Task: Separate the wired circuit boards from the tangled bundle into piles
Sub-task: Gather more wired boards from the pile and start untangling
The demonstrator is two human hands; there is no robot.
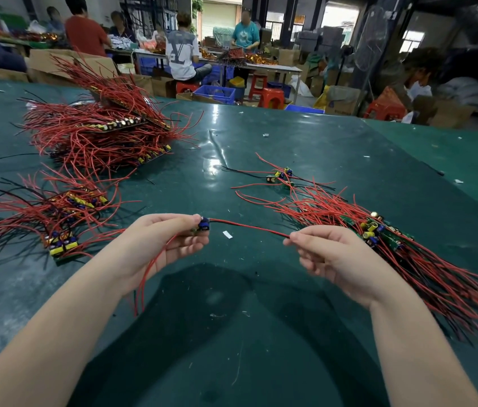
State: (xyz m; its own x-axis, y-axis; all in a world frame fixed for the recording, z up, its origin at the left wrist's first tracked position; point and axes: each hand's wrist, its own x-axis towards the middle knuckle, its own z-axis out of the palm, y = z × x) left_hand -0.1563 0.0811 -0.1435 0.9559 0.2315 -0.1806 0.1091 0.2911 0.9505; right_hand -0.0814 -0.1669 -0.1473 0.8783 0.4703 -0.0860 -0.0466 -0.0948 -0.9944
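While the left hand point(160, 242) pinches one small board point(201, 225) between thumb and fingertips, the right hand point(330, 257) pinches the far end of that board's red-and-black wire point(249, 227), so the wire stretches between the two hands above the green table point(261, 148). More red wires point(146, 277) from the board trail down under the left palm. Four groups of wired boards lie on the table: a big heap point(99, 133) far left, a pile point(55, 218) near left, a pile point(378, 233) just beside the right hand with its wires fanning toward the table's near edge, and a small cluster point(280, 176) of about three boards beyond it. One white scrap point(227, 234) lies under the stretched wire. At least four people work at tables in the background, among red stools point(271, 96) and blue crates point(215, 94).
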